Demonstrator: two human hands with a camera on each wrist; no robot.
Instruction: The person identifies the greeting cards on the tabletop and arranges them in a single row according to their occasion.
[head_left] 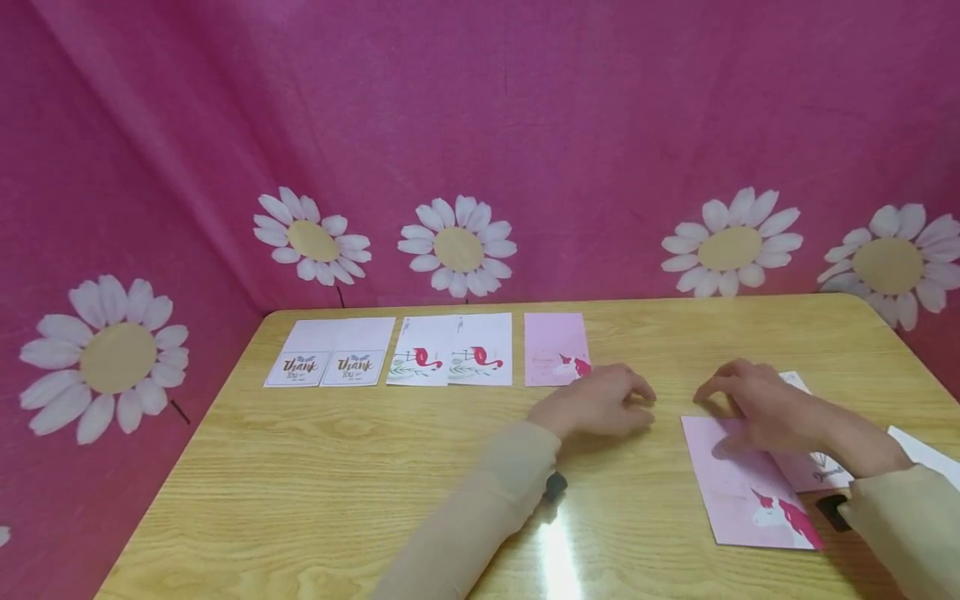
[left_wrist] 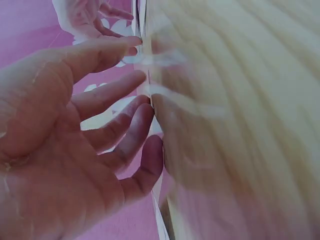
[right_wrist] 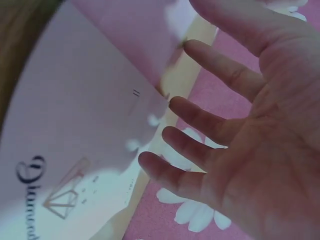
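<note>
My left hand [head_left: 596,404] is low over the table, its fingers loosely bent and nothing between them. Just beyond its wrist lies a pink unicorn card [head_left: 551,337], whose lower right corner the hand partly covers. On the right side, my right hand [head_left: 772,412] spreads its fingers over the top of a second pink unicorn card [head_left: 723,487]. Under that hand and forearm, partly hidden, is a card with a diamond drawing [right_wrist: 75,125], overlapped by the unicorn card. The right fingertips [right_wrist: 175,102] appear right at the cards' edge in the right wrist view.
Along the table's back lie two "Thank you" cards [head_left: 300,367] side by side, then two overlapping flamingo cards [head_left: 420,333]. A white card [head_left: 926,454] shows beside the right forearm. Behind the wooden table [head_left: 337,467] hangs a pink cloth [head_left: 570,150] with white flowers.
</note>
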